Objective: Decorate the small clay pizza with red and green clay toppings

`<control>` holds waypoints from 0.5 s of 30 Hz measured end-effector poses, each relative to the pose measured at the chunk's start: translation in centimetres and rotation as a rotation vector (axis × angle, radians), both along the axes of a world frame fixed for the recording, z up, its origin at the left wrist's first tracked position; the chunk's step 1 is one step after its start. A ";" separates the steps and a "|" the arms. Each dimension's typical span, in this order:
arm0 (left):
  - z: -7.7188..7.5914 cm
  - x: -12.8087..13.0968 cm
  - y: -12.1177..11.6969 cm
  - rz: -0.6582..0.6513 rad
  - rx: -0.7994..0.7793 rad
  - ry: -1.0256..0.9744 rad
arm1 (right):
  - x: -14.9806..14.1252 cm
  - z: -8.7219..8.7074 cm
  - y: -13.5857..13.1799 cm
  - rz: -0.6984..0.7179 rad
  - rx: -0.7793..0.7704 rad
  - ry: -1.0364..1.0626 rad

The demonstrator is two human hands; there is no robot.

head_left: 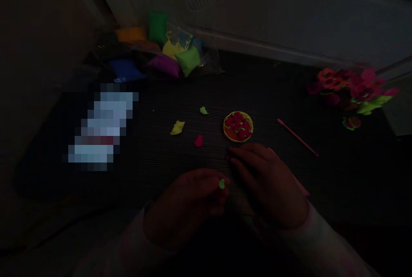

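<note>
In the dim head view, my left hand [189, 204] is closed, pinching a small light-green piece of modelling clay [222, 183] between thumb and fingertips. My right hand [270, 182] is just to its right, fingers bent down and together at a tiny red piece of clay [228, 157]. Just beyond these fingertips lies a round clay disc [238, 135] with a yellow rim, an orange base, and red and green bits on it. To its left are loose lumps of red clay [198, 141], yellow clay [177, 127] and green clay [204, 110].
A pink modelling tool [298, 137] lies to the right; another flat pink tool [302, 187] is partly under my right hand. Bags of coloured clay [164, 64] lie at the back left. A lit, blurred screen [103, 127] stands left. Clay flowers [363, 84] sit far right.
</note>
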State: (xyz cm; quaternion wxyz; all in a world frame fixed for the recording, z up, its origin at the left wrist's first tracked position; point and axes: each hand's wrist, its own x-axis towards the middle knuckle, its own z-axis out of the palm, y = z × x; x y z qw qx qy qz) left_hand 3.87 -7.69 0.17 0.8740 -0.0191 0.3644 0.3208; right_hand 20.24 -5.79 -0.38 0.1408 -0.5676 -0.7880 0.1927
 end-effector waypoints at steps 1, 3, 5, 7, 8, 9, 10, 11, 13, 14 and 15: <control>0.0 0.0 0.0 0.007 0.003 -0.011 | 0.0 0.0 0.1 0.007 0.000 -0.007; -0.1 0.1 0.0 0.011 0.011 -0.032 | 0.1 -0.1 0.1 0.023 -0.003 -0.003; -0.2 0.1 0.0 0.008 0.012 -0.045 | 0.2 0.0 0.1 0.029 -0.001 0.027; -0.3 0.0 0.0 -0.002 0.009 -0.053 | 0.3 0.3 0.0 0.025 0.005 0.081; -0.3 -0.1 0.0 -0.009 0.008 -0.055 | 0.3 0.6 -0.1 0.024 0.008 0.118; -0.4 -0.1 0.0 -0.017 0.008 -0.057 | 0.3 1.0 -0.2 0.023 0.008 0.157; -0.3 -0.2 0.0 -0.023 0.011 -0.057 | 0.4 1.5 -0.4 0.025 0.004 0.194; -0.3 -0.2 -0.1 -0.029 0.018 -0.057 | 0.4 2.0 -0.7 0.030 0.003 0.227; -0.2 -0.2 -0.1 -0.042 0.033 -0.053 | 0.3 3.1 -1.3 0.054 -0.013 0.280; -0.1 -0.1 -0.2 -0.046 0.042 -0.044 | 0.3 3.6 -1.6 0.071 -0.011 0.304; -0.1 0.0 -0.2 -0.051 0.048 -0.031 | 0.2 3.9 -1.8 0.089 -0.014 0.322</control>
